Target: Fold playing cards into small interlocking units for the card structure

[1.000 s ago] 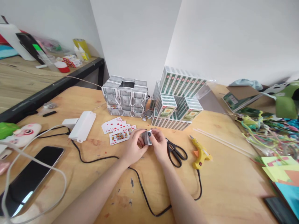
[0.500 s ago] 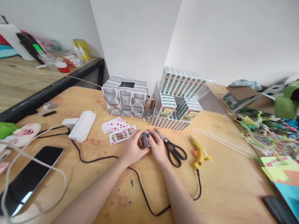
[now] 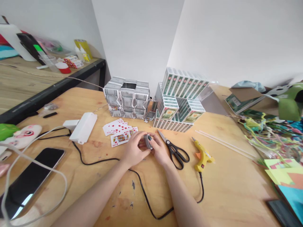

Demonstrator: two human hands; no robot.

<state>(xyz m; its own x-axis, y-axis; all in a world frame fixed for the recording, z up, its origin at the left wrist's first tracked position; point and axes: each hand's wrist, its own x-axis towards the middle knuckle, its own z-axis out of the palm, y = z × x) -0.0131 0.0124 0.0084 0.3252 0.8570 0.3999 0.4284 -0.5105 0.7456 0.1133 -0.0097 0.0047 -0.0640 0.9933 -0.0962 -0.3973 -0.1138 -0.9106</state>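
Observation:
My left hand (image 3: 136, 149) and my right hand (image 3: 158, 147) meet at the middle of the table, both closed on a small grey-backed playing card piece (image 3: 148, 141) that looks curved. Whether it is one card or several I cannot tell. Loose face-up cards (image 3: 120, 137) lie just left of my hands, red pips and a king among them. Behind them stands a block built of folded grey cards (image 3: 127, 102) with a square opening on top. Black-handled scissors (image 3: 176, 151) rest open beside my right hand.
Stacked card boxes (image 3: 181, 104) stand behind the scissors. A yellow glue gun (image 3: 202, 156) lies right, near clear glue sticks (image 3: 224, 144). Its black cord runs under my forearms. At left are a white power box (image 3: 84, 127) and a phone (image 3: 33, 179); colourful scraps (image 3: 272, 135) lie far right.
The card piece has turned slightly between my fingers, and my right fingers have shifted a little around it. Everything else is in the same place.

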